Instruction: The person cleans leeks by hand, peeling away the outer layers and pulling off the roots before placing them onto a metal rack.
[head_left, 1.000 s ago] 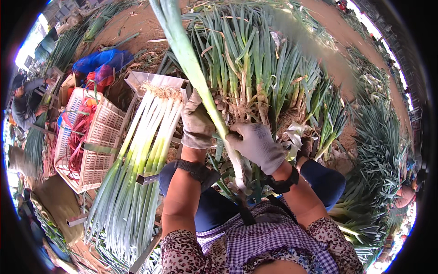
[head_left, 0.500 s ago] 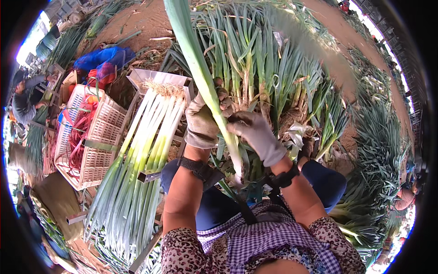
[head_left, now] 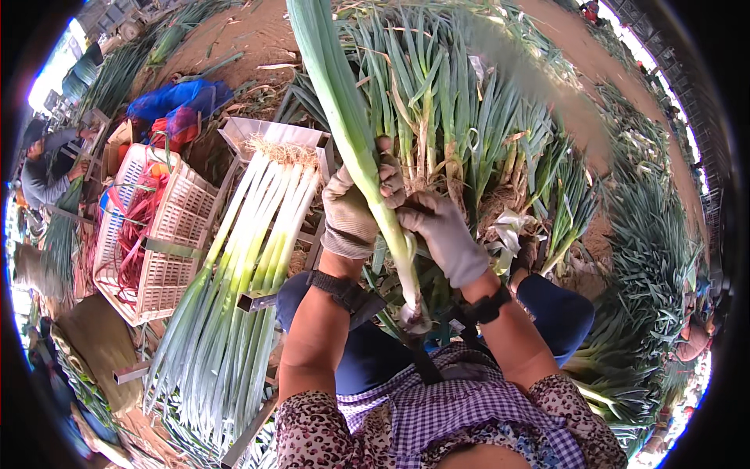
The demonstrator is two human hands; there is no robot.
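Both gloved hands grip one long leek (head_left: 355, 148) upright: left hand (head_left: 351, 211) fingers wrapped round the stalk, right hand (head_left: 445, 234) fingers closed just below it, beside a rack of trimmed leeks (head_left: 250, 258)

No labels, signs or screens that I can spot. Nearest to packaging: white plastic lattice basket (head_left: 168, 242) on ground at person's left, just beside laid-out leeks, red strings inside; blue-and-red bag (head_left: 181, 105) crumpled on soil beyond it. I see no print on either.
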